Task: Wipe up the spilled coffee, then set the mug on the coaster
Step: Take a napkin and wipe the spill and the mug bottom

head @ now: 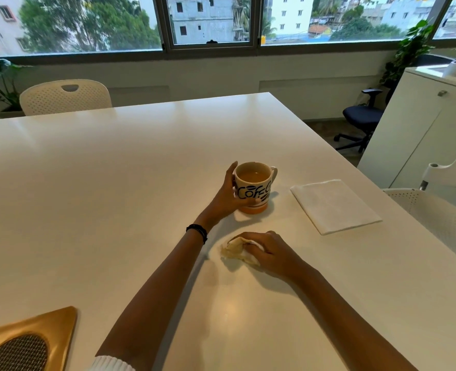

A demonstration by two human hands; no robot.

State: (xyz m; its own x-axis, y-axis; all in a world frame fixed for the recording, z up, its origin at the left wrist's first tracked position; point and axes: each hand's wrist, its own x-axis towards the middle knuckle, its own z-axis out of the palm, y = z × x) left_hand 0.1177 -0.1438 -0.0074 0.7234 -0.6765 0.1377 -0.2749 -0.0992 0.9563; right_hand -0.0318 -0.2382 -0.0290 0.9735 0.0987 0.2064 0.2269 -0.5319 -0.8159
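Wrapping the cream ceramic mug (pixel 253 187) with dark lettering, the left hand (pixel 229 195) curls closed around its side; the mug stands upright on the white surface (pixel 114 183). At 6 o'clock from it, the right hand (pixel 271 253) presses closed on a crumpled stained paper tissue (pixel 235 249). A folded white napkin (pixel 335 206) lies at the mug's 3 o'clock.

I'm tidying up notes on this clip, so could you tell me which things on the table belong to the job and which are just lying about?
Job: mug, held by left hand; stained tissue, under right hand; folded napkin.

Lying about: gold tray, chairs, plants.
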